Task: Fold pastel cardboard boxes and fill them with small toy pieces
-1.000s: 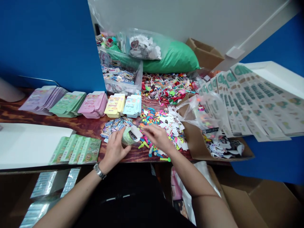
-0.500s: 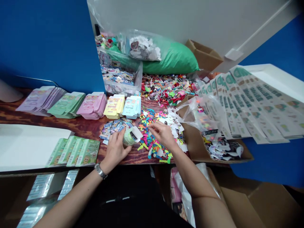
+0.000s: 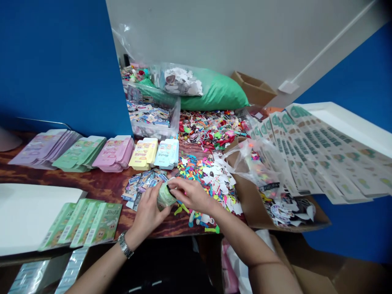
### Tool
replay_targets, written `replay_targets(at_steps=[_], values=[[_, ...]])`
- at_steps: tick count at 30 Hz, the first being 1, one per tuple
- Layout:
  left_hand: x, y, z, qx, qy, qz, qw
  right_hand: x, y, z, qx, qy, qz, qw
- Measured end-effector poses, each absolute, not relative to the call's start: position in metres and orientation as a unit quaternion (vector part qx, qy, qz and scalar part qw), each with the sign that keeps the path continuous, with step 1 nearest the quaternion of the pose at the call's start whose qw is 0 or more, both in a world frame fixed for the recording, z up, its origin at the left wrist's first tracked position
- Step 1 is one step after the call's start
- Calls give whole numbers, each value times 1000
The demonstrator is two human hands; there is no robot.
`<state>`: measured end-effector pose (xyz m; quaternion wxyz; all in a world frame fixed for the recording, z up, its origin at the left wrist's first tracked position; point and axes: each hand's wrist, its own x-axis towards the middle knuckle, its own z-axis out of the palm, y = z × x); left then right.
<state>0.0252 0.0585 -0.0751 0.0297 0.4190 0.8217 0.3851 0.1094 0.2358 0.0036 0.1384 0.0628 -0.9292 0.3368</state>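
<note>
My left hand (image 3: 149, 216) is wrapped round a small light green cardboard box (image 3: 165, 196), held tilted above the table's front edge. My right hand (image 3: 193, 197) reaches to the box's open end, its fingers pinched together at the opening. Whatever those fingertips hold is hidden. Beside the box lies a pile of printed cards (image 3: 139, 188). To the right, under and around my right forearm, small colourful plastic pieces (image 3: 190, 165) spread over the wood. White cut-out tags (image 3: 219, 175) lie among them.
Flat purple, green, pink, yellow and blue boxes (image 3: 113, 153) line the back. Several filled green boxes (image 3: 104, 224) lean at the left. A clear bin (image 3: 153, 130), a green sack (image 3: 220, 90), a trinket heap (image 3: 211, 126), a cardboard box (image 3: 260, 208) and fanned printed sheets (image 3: 324, 155) surround the area.
My right hand has moved left from the plastic pieces to the open end of the green box. My left hand still holds the box. The camera view has tilted up slightly.
</note>
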Motion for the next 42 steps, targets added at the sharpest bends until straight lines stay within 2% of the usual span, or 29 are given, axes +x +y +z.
replay_targets(at_steps=[3,6,9,13,19,25,30,33,34,36,38,42], values=[[20,56,-70,414,825,383,45,88,274,4,-4,-922,352,162],[16,51,-66,404,828,386,46,54,332,-11,-189,-938,255,139],[15,47,-64,401,830,386,36,17,391,-33,-278,-931,204,121],[17,47,-66,401,833,379,33,-26,437,-56,-352,-919,151,88],[16,53,-68,402,832,379,46,-56,448,-76,-399,-909,115,42],[14,58,-65,396,829,391,56,-50,448,-71,-371,-918,129,47],[9,57,-60,379,831,404,58,-26,427,-44,-316,-925,186,105],[5,58,-58,356,832,421,56,3,384,-20,-235,-920,267,164],[4,59,-58,349,832,426,58,14,365,-10,-173,-898,345,210],[4,61,-59,343,830,436,61,39,324,8,-67,-864,443,231],[6,63,-60,347,824,444,59,60,284,23,-13,-874,438,212],[13,61,-59,363,815,450,49,83,234,38,117,-911,330,219]])
